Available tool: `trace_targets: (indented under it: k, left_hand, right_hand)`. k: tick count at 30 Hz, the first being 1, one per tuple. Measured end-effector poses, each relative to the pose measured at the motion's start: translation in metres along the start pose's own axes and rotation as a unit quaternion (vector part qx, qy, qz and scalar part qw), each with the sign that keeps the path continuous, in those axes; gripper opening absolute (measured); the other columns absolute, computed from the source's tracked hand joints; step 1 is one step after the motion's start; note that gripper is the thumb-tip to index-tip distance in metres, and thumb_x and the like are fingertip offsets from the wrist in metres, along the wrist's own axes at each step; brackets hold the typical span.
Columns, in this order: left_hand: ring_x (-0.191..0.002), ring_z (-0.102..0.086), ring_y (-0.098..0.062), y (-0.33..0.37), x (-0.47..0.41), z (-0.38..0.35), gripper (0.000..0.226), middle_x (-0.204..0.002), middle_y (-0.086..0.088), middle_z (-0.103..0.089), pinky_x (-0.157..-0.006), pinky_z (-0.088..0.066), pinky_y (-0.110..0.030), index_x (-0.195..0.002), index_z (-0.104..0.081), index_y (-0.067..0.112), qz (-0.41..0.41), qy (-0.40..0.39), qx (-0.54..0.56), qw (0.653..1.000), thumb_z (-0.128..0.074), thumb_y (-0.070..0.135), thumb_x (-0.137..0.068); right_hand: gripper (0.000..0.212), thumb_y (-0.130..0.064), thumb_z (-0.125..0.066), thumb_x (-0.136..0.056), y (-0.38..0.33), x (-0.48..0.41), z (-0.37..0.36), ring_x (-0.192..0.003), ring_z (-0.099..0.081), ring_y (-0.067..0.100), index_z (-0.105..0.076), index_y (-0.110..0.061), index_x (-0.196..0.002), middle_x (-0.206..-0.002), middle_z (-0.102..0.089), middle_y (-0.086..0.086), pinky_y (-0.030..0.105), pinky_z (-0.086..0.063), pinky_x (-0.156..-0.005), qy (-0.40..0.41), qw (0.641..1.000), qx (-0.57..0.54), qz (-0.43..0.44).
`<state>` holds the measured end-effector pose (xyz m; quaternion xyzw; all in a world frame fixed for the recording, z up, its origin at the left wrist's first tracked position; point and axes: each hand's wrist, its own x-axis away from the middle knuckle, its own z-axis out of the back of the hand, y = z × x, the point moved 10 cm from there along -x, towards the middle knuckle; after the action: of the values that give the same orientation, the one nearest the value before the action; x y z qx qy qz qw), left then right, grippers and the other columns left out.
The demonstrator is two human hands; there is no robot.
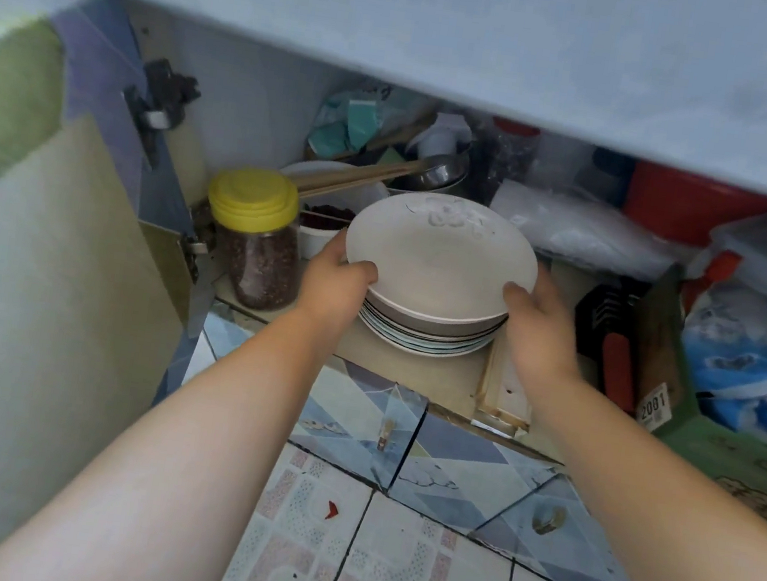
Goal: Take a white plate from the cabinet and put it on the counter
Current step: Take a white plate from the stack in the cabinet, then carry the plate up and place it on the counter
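A white plate (440, 254) tops a stack of plates (424, 339) on the shelf of an open low cabinet (409, 376) under the counter (454, 31). My left hand (336, 279) grips the plate's left rim, thumb on top. My right hand (538, 325) grips its right rim the same way. The plate looks tilted slightly, its far edge up, and I cannot tell whether it still rests on the stack.
A jar with a yellow lid (257, 234) stands just left of the stack. Behind are chopsticks, a steel bowl (436, 170) and plastic bags (584, 229). A red-handled tool (615, 364) lies to the right. The open cabinet door (57, 271) hangs at left.
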<state>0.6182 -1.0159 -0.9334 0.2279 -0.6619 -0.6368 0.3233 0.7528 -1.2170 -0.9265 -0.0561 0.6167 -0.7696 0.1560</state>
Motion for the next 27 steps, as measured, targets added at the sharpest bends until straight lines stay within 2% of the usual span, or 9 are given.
trace_targets:
  k: [3,6,10,14,16,19,23,27]
  left_hand:
    - [-0.104,-0.056,-0.021,0.014,0.019,0.005,0.057,-0.115,-0.003,-0.063,-0.088,-0.044,-0.032,-0.130,-0.054,0.019,0.012,-0.001,-0.001,1.000,-0.046,-0.003,-0.078]
    - [-0.103,-0.056,-0.019,0.029,0.043,0.014,0.054,-0.114,-0.002,-0.064,-0.082,-0.043,-0.029,-0.125,-0.057,0.019,0.025,0.000,0.004,1.000,-0.045,-0.004,-0.078]
    - [-0.089,-0.056,-0.009,0.047,0.085,0.034,0.054,-0.097,0.011,-0.064,-0.072,-0.043,-0.024,-0.120,-0.058,0.026,0.067,0.027,0.000,0.997,-0.043,-0.005,-0.077]
    - [-0.100,-0.054,-0.021,0.066,0.139,0.057,0.055,-0.108,0.001,-0.062,-0.084,-0.041,-0.032,-0.125,-0.056,0.023,0.129,0.038,-0.047,0.990,-0.044,-0.002,-0.077]
    - [-0.098,-0.054,-0.021,0.082,0.167,0.065,0.053,-0.100,0.005,-0.064,-0.081,-0.043,-0.032,-0.118,-0.059,0.025,0.149,0.035,-0.058,0.987,-0.043,-0.003,-0.076]
    - [-0.094,-0.054,-0.018,0.115,0.204,0.073,0.056,-0.096,0.010,-0.063,-0.070,-0.042,-0.029,-0.116,-0.059,0.028,0.166,0.016,-0.058,0.984,-0.042,-0.005,-0.074]
    - [-0.088,-0.054,0.001,0.171,0.242,0.079,0.063,-0.094,0.019,-0.063,-0.061,-0.042,-0.022,-0.113,-0.059,0.035,0.160,-0.023,-0.032,0.986,-0.043,-0.010,-0.071]
    - [-0.097,-0.061,-0.012,0.234,0.272,0.089,0.062,-0.100,0.009,-0.069,-0.067,-0.051,-0.027,-0.112,-0.062,0.034,0.142,-0.059,-0.011,0.988,-0.046,-0.010,-0.071]
  right_hand:
    - [0.043,-0.011,-0.045,-0.088,-0.015,0.017,0.006,-0.113,-0.052,0.015,-0.052,-0.028,-0.127,-0.123,-0.057,-0.004,0.028,-0.037,-0.091,0.003,1.000,-0.013,-0.021]
    - [0.042,-0.015,-0.045,-0.090,-0.030,0.043,0.013,-0.110,-0.051,0.014,-0.051,-0.030,-0.128,-0.123,-0.057,-0.004,0.027,-0.036,-0.087,0.001,0.998,-0.004,-0.058]
    - [0.039,-0.015,-0.044,-0.091,-0.058,0.093,0.023,-0.109,-0.051,0.012,-0.050,-0.026,-0.129,-0.120,-0.057,-0.005,0.028,-0.037,-0.089,0.004,0.995,-0.015,-0.097]
    - [0.040,-0.015,-0.042,-0.092,-0.089,0.146,0.036,-0.109,-0.050,0.013,-0.049,-0.029,-0.128,-0.117,-0.055,-0.006,0.029,-0.036,-0.086,0.005,0.988,-0.015,-0.153]
    - [0.040,-0.016,-0.042,-0.091,-0.107,0.172,0.044,-0.111,-0.050,0.016,-0.049,-0.029,-0.128,-0.120,-0.055,-0.004,0.032,-0.037,-0.086,0.001,0.984,-0.007,-0.178]
    - [0.043,-0.015,-0.042,-0.091,-0.142,0.208,0.061,-0.118,-0.047,0.017,-0.049,-0.031,-0.130,-0.128,-0.053,-0.003,0.040,-0.040,-0.097,-0.001,0.980,-0.004,-0.200]
    - [0.045,-0.011,-0.041,-0.091,-0.207,0.241,0.083,-0.122,-0.046,0.018,-0.049,-0.032,-0.131,-0.132,-0.052,-0.003,0.041,-0.039,-0.102,0.004,0.979,-0.025,-0.201]
    - [0.047,-0.013,-0.043,-0.090,-0.276,0.258,0.102,-0.123,-0.045,0.017,-0.051,-0.040,-0.127,-0.134,-0.052,-0.009,0.044,-0.038,-0.104,0.014,0.976,-0.043,-0.212]
